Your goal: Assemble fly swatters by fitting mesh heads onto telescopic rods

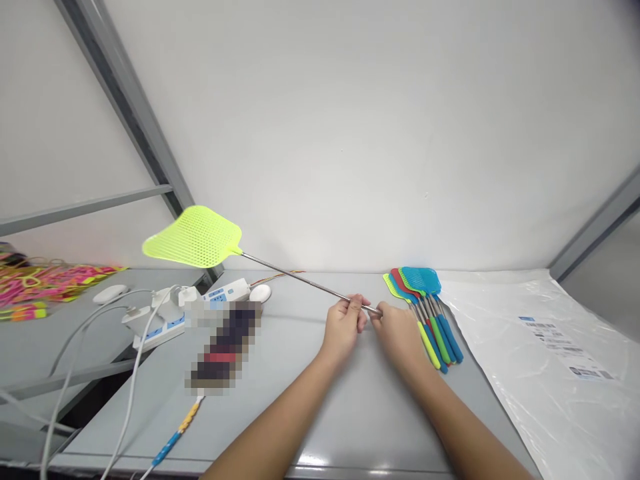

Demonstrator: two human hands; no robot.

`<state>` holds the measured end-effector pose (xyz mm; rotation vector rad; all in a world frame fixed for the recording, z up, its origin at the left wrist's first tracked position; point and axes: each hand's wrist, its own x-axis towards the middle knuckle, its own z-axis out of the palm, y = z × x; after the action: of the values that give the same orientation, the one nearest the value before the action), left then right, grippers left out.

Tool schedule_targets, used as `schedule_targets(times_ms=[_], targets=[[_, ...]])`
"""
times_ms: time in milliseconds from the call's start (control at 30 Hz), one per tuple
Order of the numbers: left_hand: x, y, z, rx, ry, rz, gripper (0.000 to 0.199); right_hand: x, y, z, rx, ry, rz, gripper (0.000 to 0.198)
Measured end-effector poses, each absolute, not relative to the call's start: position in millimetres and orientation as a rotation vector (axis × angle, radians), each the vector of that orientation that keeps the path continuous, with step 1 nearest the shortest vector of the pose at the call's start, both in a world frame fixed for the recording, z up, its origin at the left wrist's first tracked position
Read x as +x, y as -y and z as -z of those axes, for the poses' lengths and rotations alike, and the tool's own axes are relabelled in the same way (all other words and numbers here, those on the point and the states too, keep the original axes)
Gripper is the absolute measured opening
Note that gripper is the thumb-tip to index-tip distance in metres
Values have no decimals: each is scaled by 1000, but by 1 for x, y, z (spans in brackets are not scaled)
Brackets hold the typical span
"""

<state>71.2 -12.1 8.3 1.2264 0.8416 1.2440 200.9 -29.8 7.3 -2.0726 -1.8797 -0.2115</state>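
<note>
A yellow-green fly swatter [200, 237] with a long thin metal rod is held out over the table, its mesh head up at the left. My left hand [345, 323] pinches the rod. Just to the right, my right hand [397, 330] is closed round the rod's lower end, and the handle is hidden inside it. Beyond my right hand lies a pile of fly swatters [423, 283] in blue, green, red and yellow-green, their rods short and their handles toward me.
A white plastic mailer bag [545, 353] with printed labels covers the right side. At the left are a white power strip [230, 291] with plugs and cables, a blurred-out dark object [227, 347] and a round white disc [260, 293]. Pink and yellow packs [50, 287] lie far left.
</note>
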Motion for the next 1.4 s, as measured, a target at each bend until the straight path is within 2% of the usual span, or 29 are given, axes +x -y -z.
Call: schedule_targets(times_ms=[400,833,1133,1400], targets=[[51,-2,-17,1125,-917,-1455,51,217,30,-13,-1914,1894,171,20],[-5,-38,-24,787,-921,-1948,40,251,20,-9,-1962,1822,221,20],[1,-40,-17,776,-974,-1931,39,253,20,-9,-2000,1865,207,23],[24,-24,-11,962,-1031,-1721,44,251,21,-9,-2167,1768,190,31]])
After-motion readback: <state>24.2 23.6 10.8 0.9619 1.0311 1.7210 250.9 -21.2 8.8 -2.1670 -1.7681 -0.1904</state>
